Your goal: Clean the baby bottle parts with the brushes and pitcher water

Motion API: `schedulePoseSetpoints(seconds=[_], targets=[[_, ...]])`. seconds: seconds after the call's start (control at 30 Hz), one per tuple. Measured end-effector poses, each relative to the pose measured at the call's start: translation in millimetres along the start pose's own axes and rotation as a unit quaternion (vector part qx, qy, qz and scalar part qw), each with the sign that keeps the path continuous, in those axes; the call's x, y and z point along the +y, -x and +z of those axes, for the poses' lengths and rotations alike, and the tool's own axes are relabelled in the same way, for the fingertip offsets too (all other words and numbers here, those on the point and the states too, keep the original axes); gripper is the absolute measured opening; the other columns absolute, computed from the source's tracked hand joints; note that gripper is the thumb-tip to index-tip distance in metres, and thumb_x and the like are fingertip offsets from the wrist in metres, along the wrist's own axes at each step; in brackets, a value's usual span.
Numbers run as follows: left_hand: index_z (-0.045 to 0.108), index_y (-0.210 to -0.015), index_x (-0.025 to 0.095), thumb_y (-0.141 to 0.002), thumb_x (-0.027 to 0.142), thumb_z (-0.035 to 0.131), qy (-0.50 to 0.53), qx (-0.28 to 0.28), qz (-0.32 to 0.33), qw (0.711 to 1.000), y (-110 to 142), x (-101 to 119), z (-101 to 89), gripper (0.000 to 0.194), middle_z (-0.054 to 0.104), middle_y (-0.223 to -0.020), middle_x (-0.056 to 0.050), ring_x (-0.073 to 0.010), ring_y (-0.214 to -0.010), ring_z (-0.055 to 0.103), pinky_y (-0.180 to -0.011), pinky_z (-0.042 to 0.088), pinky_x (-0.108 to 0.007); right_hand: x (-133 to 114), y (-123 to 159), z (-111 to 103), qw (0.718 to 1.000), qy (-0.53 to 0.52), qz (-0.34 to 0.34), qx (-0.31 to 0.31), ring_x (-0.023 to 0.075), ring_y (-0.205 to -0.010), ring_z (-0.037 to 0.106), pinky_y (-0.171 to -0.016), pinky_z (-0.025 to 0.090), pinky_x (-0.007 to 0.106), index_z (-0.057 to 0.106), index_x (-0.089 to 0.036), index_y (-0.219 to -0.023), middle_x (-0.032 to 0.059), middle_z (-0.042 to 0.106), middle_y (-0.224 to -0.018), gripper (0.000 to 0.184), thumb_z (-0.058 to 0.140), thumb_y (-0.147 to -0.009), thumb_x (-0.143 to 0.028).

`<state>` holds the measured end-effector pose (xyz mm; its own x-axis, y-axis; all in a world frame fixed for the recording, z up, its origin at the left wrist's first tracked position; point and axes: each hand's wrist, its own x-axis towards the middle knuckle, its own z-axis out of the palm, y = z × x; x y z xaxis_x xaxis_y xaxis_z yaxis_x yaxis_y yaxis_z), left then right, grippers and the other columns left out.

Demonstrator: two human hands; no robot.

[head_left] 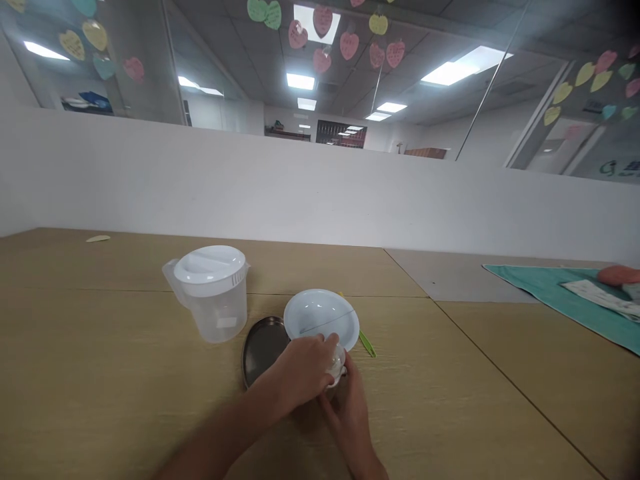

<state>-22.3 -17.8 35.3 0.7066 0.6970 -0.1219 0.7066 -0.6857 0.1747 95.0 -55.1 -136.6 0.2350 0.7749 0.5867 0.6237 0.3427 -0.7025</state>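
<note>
My left hand reaches in from the left and closes over the top of a small round white container with a clear domed top. My right hand grips the same container from below and from the right. Most of the container is hidden behind my fingers, so its exact kind does not show. Just beyond my hands sits a white bowl, with a thin dark line across its inside. A dark round metal pan lies beside the bowl, partly covered by my left hand.
A translucent lidded pitcher stands at the left. Something with a green handle pokes out behind the bowl. On the far right lies a teal cloth with a reddish object on it. A white wall backs the table.
</note>
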Motion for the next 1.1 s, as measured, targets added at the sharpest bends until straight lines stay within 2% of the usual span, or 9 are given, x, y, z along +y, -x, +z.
schedulePoseSetpoints(seconds=[0.2, 0.37, 0.57, 0.7, 0.77, 0.87, 0.97, 1.03, 1.1], targets=[[0.038, -0.115, 0.017, -0.074, 0.022, 0.056, -0.012, 0.008, -0.004, 1.000, -4, 0, 7.5, 0.045, 0.060, -0.097, -0.011, -0.0276, -0.087, 0.061, -0.067, 0.048, -0.035, 0, 0, 0, 1.000, -0.007, 0.001, -0.001, 0.0293, -0.112, 0.049, -0.087, 0.045, 0.045, 0.029, -0.018, -0.131, 0.0147, 0.048, -0.125, 0.065, 0.058, -0.077, -0.038], [0.043, -0.107, 0.019, -0.069, 0.029, 0.059, 0.015, 0.014, 0.032, 0.999, -6, -12, 1.6, 0.043, 0.064, -0.088, -0.008, -0.0277, -0.082, 0.062, -0.060, 0.045, -0.031, 0, -2, 2, 1.000, -0.028, 0.009, 0.003, 0.0276, -0.109, 0.051, -0.087, 0.046, 0.044, 0.033, -0.019, -0.129, 0.0133, 0.051, -0.121, 0.061, 0.058, -0.077, -0.036], [0.044, -0.103, 0.019, -0.065, 0.030, 0.063, 0.020, 0.008, 0.036, 0.999, -7, -15, -2.3, 0.044, 0.064, -0.088, -0.008, -0.0275, -0.083, 0.061, -0.060, 0.043, -0.028, 0, -3, 3, 0.999, -0.044, 0.018, 0.000, 0.0254, -0.107, 0.051, -0.087, 0.045, 0.042, 0.035, -0.019, -0.127, 0.0126, 0.051, -0.119, 0.058, 0.058, -0.077, -0.035], [0.043, -0.105, 0.018, -0.066, 0.027, 0.061, 0.018, 0.005, 0.036, 0.999, -7, -14, 1.2, 0.043, 0.063, -0.088, -0.009, -0.0269, -0.081, 0.061, -0.058, 0.043, -0.028, -6, -5, 2, 1.000, -0.027, -0.001, 0.004, 0.0257, -0.105, 0.051, -0.086, 0.045, 0.043, 0.035, -0.019, -0.126, 0.0128, 0.051, -0.117, 0.055, 0.057, -0.078, -0.035], [0.042, -0.108, 0.016, -0.067, 0.026, 0.060, 0.014, 0.003, 0.034, 0.999, -7, -14, 2.8, 0.046, 0.064, -0.088, -0.009, -0.0272, -0.080, 0.061, -0.058, 0.044, -0.029, -10, -3, -1, 1.000, -0.002, -0.022, 0.021, 0.0266, -0.105, 0.050, -0.085, 0.044, 0.044, 0.035, -0.019, -0.126, 0.0127, 0.051, -0.116, 0.055, 0.057, -0.078, -0.035], [0.042, -0.112, 0.017, -0.069, 0.031, 0.058, 0.013, -0.002, 0.034, 0.999, -5, -17, 2.7, 0.048, 0.063, -0.093, -0.010, -0.0278, -0.084, 0.061, -0.062, 0.045, -0.030, -16, 2, -5, 0.995, 0.006, -0.048, 0.083, 0.0278, -0.107, 0.047, -0.086, 0.041, 0.047, 0.039, -0.019, -0.123, 0.0131, 0.050, -0.116, 0.046, 0.050, -0.082, -0.035], [0.030, -0.130, 0.021, -0.069, 0.034, 0.060, 0.007, -0.013, 0.044, 0.999, -4, -25, 0.5, 0.070, 0.061, -0.106, -0.011, -0.0285, -0.095, 0.058, -0.072, 0.045, -0.033, -23, -2, -13, 0.988, -0.014, -0.072, 0.136, 0.0278, -0.107, 0.047, -0.087, 0.039, 0.047, 0.043, -0.017, -0.119, 0.0132, 0.050, -0.114, 0.038, 0.041, -0.086, -0.035], [0.019, -0.137, 0.024, -0.065, 0.034, 0.065, 0.009, -0.023, 0.048, 0.999, -5, -32, -0.3, 0.086, 0.058, -0.113, -0.011, -0.0289, -0.100, 0.056, -0.077, 0.044, -0.034, -32, -17, -23, 0.988, -0.026, -0.089, 0.121, 0.0268, -0.105, 0.048, -0.086, 0.040, 0.044, 0.043, -0.017, -0.119, 0.0129, 0.052, -0.112, 0.038, 0.040, -0.086, -0.035], [0.022, -0.137, 0.024, -0.061, 0.037, 0.070, 0.023, -0.026, 0.052, 0.998, -7, -38, 1.1, 0.090, 0.057, -0.115, -0.012, -0.0294, -0.102, 0.055, -0.079, 0.044, -0.035, -46, -41, -39, 0.994, -0.025, -0.103, 0.040, 0.0240, -0.099, 0.052, -0.082, 0.043, 0.039, 0.042, -0.018, -0.119, 0.0109, 0.055, -0.106, 0.037, 0.041, -0.086, -0.034]])
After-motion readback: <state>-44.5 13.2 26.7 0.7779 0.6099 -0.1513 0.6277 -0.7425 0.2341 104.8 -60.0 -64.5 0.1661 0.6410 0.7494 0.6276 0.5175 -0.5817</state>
